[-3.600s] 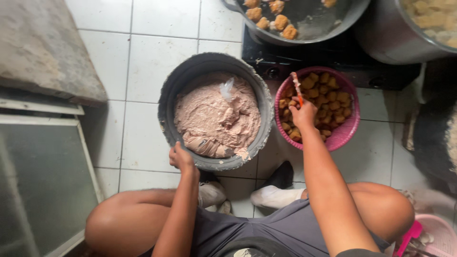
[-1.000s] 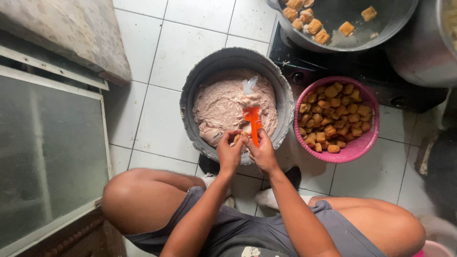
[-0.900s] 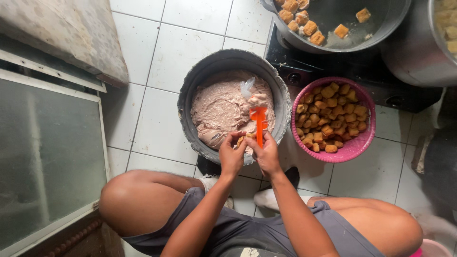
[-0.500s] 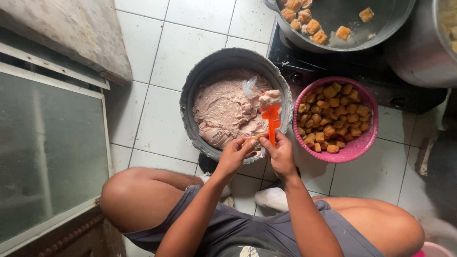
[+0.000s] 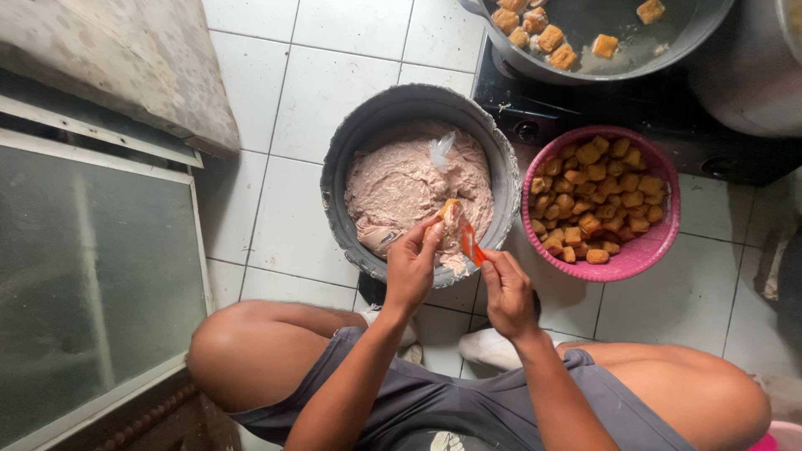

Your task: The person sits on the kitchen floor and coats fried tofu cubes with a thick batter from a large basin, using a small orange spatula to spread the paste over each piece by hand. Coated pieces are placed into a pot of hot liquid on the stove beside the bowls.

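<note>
**Stuffing a tofu puff over the paste basin**

I take the grey basin (image 5: 501, 159) as my landmark. Both hands meet at its near rim, over the edge closest to the body. My left hand (image 5: 412, 266) is closed around a fried tofu puff (image 5: 449, 209), fingertips pinching it from below and behind. My right hand (image 5: 507, 292) grips the handle of an orange spatula (image 5: 467, 240), whose blade runs up against the puff; I cannot tell whether the tip is inside it or only pressed to its side.

The puff looks golden-brown and small, partly smeared with paste. I judge it light, springy and easily torn, so the hold should be gentle and spread around its sides rather than squeezed at one corner. With paste on it, it is likely slippery.

The pinkish-grey paste (image 5: 401, 184) fills the basin, looking thick, sticky and soft. A clear plastic scrap (image 5: 440, 150) stands in it toward the far side.

Just right of the basin sits a pink bowl (image 5: 660, 242) heaped with more fried tofu (image 5: 597, 196). Beyond the basin, a pan (image 5: 668, 50) on a dark stove (image 5: 652, 117) holds several pieces. All of it rests on the white tiled floor (image 5: 309, 92).
</note>
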